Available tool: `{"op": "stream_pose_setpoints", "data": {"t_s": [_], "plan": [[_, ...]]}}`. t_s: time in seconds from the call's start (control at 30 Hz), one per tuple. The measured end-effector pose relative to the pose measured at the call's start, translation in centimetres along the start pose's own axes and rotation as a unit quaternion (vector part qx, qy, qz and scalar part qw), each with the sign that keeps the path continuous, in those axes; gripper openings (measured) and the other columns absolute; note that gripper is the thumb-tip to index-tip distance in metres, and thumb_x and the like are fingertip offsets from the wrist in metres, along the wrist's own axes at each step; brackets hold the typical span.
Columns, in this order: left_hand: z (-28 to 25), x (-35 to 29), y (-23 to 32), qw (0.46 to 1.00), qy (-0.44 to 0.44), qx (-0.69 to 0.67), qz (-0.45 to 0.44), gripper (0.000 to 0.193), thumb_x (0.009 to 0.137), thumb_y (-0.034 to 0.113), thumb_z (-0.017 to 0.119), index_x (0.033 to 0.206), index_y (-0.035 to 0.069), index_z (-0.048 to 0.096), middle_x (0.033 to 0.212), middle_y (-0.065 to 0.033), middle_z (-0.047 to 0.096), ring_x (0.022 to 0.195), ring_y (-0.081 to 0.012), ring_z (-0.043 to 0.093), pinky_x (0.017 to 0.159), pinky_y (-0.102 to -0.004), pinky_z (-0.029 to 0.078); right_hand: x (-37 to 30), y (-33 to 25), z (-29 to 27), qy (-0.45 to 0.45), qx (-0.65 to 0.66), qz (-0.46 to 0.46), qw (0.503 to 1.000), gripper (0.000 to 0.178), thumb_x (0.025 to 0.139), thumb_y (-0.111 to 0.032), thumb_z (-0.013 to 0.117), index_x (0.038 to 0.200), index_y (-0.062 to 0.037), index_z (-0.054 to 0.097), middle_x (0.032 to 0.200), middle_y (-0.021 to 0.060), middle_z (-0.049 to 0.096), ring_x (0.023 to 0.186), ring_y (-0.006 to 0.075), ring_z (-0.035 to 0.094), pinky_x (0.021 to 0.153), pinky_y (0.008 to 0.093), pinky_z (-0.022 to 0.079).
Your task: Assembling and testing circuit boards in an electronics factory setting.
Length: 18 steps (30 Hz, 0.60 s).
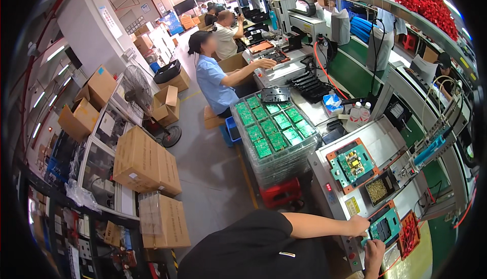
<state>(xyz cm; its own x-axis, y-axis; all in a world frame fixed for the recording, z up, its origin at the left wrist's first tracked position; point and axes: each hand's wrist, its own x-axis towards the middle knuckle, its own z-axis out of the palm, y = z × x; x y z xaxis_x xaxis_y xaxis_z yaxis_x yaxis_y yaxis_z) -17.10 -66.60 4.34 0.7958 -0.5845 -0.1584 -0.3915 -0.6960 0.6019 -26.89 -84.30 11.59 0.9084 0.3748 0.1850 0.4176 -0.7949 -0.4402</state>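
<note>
My left hand (358,226) is at the left edge of a green circuit board (379,231) with a dark part on it, in an orange-red fixture (395,209). Its fingers are curled and closed; what they grip is hidden. Closer to the bench's front corner, my right hand (375,251) is also closed, its fingertips curled by the same board's near edge. Whatever it holds is too small to make out. Farther along the bench lies a second orange-red fixture (332,156), bearing a green board (350,163) with yellow and dark components.
Between the fixtures sits a black tray of small brass-coloured parts (376,190). A red tray of red parts (409,234) lies on the right. A blue screwdriver tool (429,150) hangs overhead. Stacked trays of green boards (274,152) and a red stool (280,193) stand left; a co-worker (215,76) sits beyond.
</note>
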Motion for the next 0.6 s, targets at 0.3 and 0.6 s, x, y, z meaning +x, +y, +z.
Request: {"op": "stream_pose_setpoints", "data": {"t_s": [0.3,0.6], "plan": [[-1.0,0.3,1.2,0.997,-0.06,0.054,-0.007,0.035,0.082,0.036,0.071,0.076,0.002,0.072,0.064,-0.0082,0.069,0.065,-0.023,0.071,0.059,-0.0352,0.055,0.3,0.2,0.9,-0.034,0.047,0.068,0.996,0.021,0.071,0.005,0.067,0.088,-0.0005,0.056,0.089,0.0158,0.053,0.084,0.036,0.055,0.073,0.0424,0.044],[-0.9,0.7,1.4,0.998,-0.037,0.05,0.002,0.033,0.082,0.035,0.07,0.077,0.002,0.072,0.065,-0.0092,0.069,0.066,-0.0236,0.071,0.06,-0.0353,0.055,-0.6,0.5,4.1,0.093,0.012,0.115,0.989,0.011,0.082,0.001,0.059,0.092,0.0026,0.053,0.089,0.0185,0.048,0.083,0.0374,0.053,0.072,0.0433,0.043]]}}
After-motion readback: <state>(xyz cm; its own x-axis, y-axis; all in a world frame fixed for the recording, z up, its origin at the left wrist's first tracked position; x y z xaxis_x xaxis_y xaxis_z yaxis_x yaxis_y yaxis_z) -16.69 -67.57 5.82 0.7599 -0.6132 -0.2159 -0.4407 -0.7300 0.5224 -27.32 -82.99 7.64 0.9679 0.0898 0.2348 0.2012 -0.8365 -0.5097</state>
